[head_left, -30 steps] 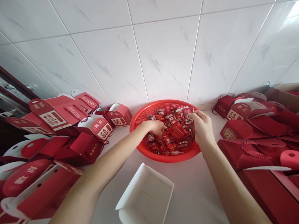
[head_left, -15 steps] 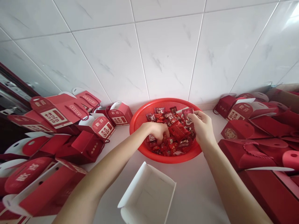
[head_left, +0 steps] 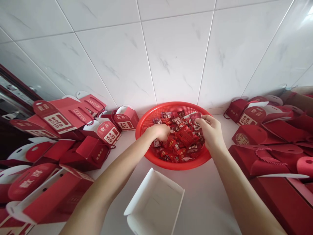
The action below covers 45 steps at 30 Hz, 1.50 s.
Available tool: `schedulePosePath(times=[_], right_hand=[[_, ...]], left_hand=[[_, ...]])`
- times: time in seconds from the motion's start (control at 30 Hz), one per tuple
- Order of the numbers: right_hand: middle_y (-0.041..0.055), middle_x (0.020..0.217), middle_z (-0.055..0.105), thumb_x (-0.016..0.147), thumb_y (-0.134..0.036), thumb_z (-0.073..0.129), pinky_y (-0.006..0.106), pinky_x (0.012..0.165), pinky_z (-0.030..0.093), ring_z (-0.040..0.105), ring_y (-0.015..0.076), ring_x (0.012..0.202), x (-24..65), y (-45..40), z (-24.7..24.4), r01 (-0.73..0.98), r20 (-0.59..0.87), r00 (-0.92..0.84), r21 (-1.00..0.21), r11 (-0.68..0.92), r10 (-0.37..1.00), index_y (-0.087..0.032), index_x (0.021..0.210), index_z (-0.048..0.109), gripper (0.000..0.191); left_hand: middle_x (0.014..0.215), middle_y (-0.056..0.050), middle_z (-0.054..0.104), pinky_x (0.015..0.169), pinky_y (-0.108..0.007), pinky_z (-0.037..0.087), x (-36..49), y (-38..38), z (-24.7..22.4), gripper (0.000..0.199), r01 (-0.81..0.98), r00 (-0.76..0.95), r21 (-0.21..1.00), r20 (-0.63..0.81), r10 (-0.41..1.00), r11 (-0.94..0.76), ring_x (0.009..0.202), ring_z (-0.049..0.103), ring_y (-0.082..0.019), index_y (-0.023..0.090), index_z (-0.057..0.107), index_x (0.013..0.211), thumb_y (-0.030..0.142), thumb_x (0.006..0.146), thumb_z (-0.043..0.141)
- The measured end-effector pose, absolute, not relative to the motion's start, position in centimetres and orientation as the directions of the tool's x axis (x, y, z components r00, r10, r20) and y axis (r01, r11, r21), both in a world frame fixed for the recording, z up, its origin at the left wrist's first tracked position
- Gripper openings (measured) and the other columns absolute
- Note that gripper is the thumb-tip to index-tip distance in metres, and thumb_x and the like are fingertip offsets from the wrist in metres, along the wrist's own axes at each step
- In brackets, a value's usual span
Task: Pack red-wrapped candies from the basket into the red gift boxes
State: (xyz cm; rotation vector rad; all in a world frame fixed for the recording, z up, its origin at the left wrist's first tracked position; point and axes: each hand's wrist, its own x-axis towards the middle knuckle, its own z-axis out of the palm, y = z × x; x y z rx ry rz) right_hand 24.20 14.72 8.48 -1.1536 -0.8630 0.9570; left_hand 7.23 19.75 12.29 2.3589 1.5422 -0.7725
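Note:
A red plastic basket [head_left: 177, 166] with perforated walls holds many wrapped candies [head_left: 179, 148] in red and dark red wrappers. My left hand [head_left: 160, 132] is over the left part of the pile, fingers curled closed; what they hold, if anything, is hidden. At the basket's right side, my right hand [head_left: 212, 129] pinches a candy in a dark red wrapper [head_left: 195, 120] between thumb and fingers. In front of the basket stands an open white box [head_left: 158, 199], its inside bare and its flaps spread.
Red gift boxes [head_left: 57, 119] with printed characters and cord handles are stacked on the left. More red boxes [head_left: 264, 160] crowd the right side. A small red box [head_left: 126, 118] stands left of the basket. White tiled wall [head_left: 176, 58] rises behind.
My left hand has lifted slightly and shifted left and away from the middle of the candies, its fingers curling in. My right hand has stayed nearly still, keeping its candy.

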Motion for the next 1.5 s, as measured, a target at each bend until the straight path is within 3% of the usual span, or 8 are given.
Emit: schedulePosePath(times=[0.13, 0.33, 0.57, 0.73, 1.0, 1.17, 1.37, 1.5], right_hand=[[-0.001, 0.065, 0.063, 0.065, -0.031, 0.068, 0.024, 0.047, 0.043, 0.054, 0.0125, 0.055, 24.2, 14.7, 8.5, -0.147, 0.083, 0.359, -0.978, 0.145, 0.93, -0.019, 0.069, 0.062, 0.014], [-0.0019, 0.063, 0.061, 0.066, -0.031, 0.068, 0.023, 0.047, 0.04, 0.051, 0.0112, 0.053, 24.2, 14.7, 8.5, -0.147, 0.096, 0.348, -0.977, 0.156, 0.932, -0.02, 0.068, 0.06, 0.014], [-0.0022, 0.064, 0.06, 0.067, -0.031, 0.068, 0.024, 0.048, 0.04, 0.051, 0.0114, 0.055, 24.3, 14.7, 8.4, -0.126, 0.097, 0.343, -0.981, 0.149, 0.934, -0.02, 0.069, 0.061, 0.014], [-0.0016, 0.064, 0.061, 0.067, -0.031, 0.068, 0.024, 0.048, 0.039, 0.052, 0.0122, 0.056, 24.2, 14.7, 8.4, -0.124, 0.099, 0.342, -0.981, 0.15, 0.934, -0.019, 0.07, 0.063, 0.013], [-0.0015, 0.063, 0.062, 0.067, -0.031, 0.068, 0.024, 0.048, 0.04, 0.052, 0.012, 0.054, 24.2, 14.7, 8.5, -0.129, 0.1, 0.35, -0.98, 0.153, 0.931, -0.019, 0.071, 0.063, 0.013], [-0.0017, 0.064, 0.063, 0.068, -0.033, 0.068, 0.025, 0.048, 0.04, 0.052, 0.0118, 0.053, 24.2, 14.8, 8.4, -0.159, 0.094, 0.357, -0.974, 0.16, 0.929, -0.019, 0.072, 0.062, 0.015], [-0.0023, 0.064, 0.062, 0.067, -0.033, 0.068, 0.025, 0.05, 0.042, 0.053, 0.012, 0.053, 24.2, 14.7, 8.5, -0.2, 0.071, 0.361, -0.968, 0.152, 0.93, -0.02, 0.074, 0.063, 0.017], [-0.0013, 0.065, 0.064, 0.066, -0.034, 0.069, 0.026, 0.051, 0.044, 0.055, 0.0133, 0.055, 24.1, 14.6, 8.7, -0.224, 0.047, 0.354, -0.965, 0.134, 0.934, -0.019, 0.073, 0.063, 0.017]], left_hand=[[0.088, -0.011, 0.075, 0.066, -0.029, 0.047, 7.2, 19.9, 11.8, 0.022, 0.885, 0.346, -0.107, -0.498, 0.795, -0.453, 0.08, 0.068, -0.026, 0.016, 0.076, 0.088, 0.024, 0.068, 0.074], [0.087, -0.003, 0.072, 0.058, -0.027, 0.042, 7.7, 19.8, 10.7, 0.04, 0.796, 0.587, 0.173, -0.455, 0.67, -0.58, 0.075, 0.064, -0.021, 0.021, 0.072, 0.092, 0.054, 0.069, 0.073], [0.091, -0.007, 0.074, 0.064, -0.029, 0.048, 8.2, 19.6, 10.9, 0.019, 0.851, 0.447, -0.011, -0.512, 0.734, -0.526, 0.076, 0.066, -0.024, 0.02, 0.074, 0.089, 0.022, 0.069, 0.071], [0.1, -0.01, 0.074, 0.07, -0.029, 0.049, 7.6, 19.8, 11.0, 0.032, 0.853, 0.44, -0.038, -0.483, 0.757, -0.521, 0.086, 0.068, -0.025, 0.019, 0.074, 0.096, 0.006, 0.068, 0.064], [0.111, -0.008, 0.071, 0.078, -0.029, 0.049, 7.1, 20.3, 10.7, 0.048, 0.837, 0.484, -0.02, -0.441, 0.756, -0.547, 0.099, 0.066, -0.026, 0.024, 0.069, 0.118, 0.007, 0.074, 0.06], [0.133, -0.01, 0.055, 0.088, -0.029, 0.05, 7.1, 20.4, 9.7, 0.082, 0.825, 0.534, 0.046, -0.391, 0.749, -0.564, 0.115, 0.06, -0.027, 0.032, 0.042, 0.151, 0.016, 0.074, 0.066], [0.144, -0.015, 0.05, 0.106, -0.032, 0.041, 7.2, 22.4, 9.6, 0.054, 0.903, 0.43, 0.074, -0.185, 0.884, -0.424, 0.13, 0.052, -0.025, 0.019, 0.054, 0.14, 0.009, 0.09, 0.038], [0.154, -0.018, 0.043, 0.11, -0.039, 0.039, 7.0, 23.3, 9.2, 0.053, 0.925, 0.373, 0.038, -0.279, 0.885, -0.378, 0.142, 0.041, -0.031, 0.017, 0.046, 0.147, 0.025, 0.095, 0.043]])
